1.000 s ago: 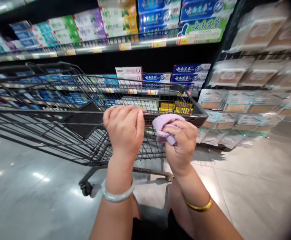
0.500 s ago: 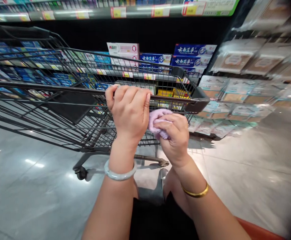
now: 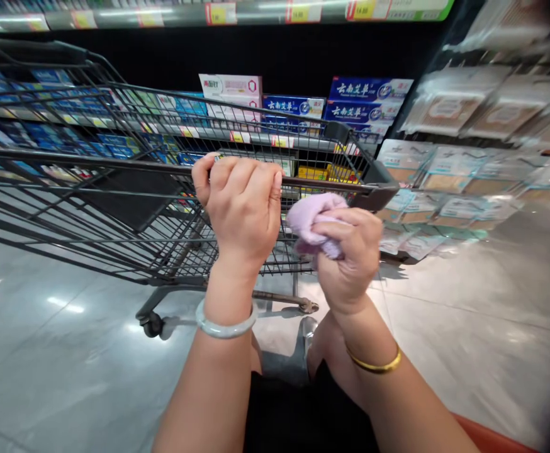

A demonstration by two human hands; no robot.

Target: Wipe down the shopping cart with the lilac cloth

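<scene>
A dark wire shopping cart (image 3: pixel 157 251) stretches across the view in front of me. My left hand (image 3: pixel 241 211), with a pale bangle at the wrist, is wrapped over the cart's top side rail (image 3: pixel 128 163). A bunched lilac cloth (image 3: pixel 315 214) is gripped in my right hand (image 3: pixel 350 258), just below the rail and near the black corner piece (image 3: pixel 381 196). The cloth looks slightly apart from the rail. A gold bangle (image 3: pixel 374 365) circles my right wrist.
Behind the cart, shelves hold blue toothpaste boxes (image 3: pixel 367 100) and pink-white boxes (image 3: pixel 231 94). Packaged goods (image 3: pixel 449 113) hang at the right. A cart wheel (image 3: pixel 152 324) rests on the shiny tiled floor (image 3: pixel 67 377). A red edge (image 3: pixel 487 434) shows at lower right.
My right hand has moved right with the lilac cloth, away from my left hand. My left hand stays on the rail, shifted only slightly in view.
</scene>
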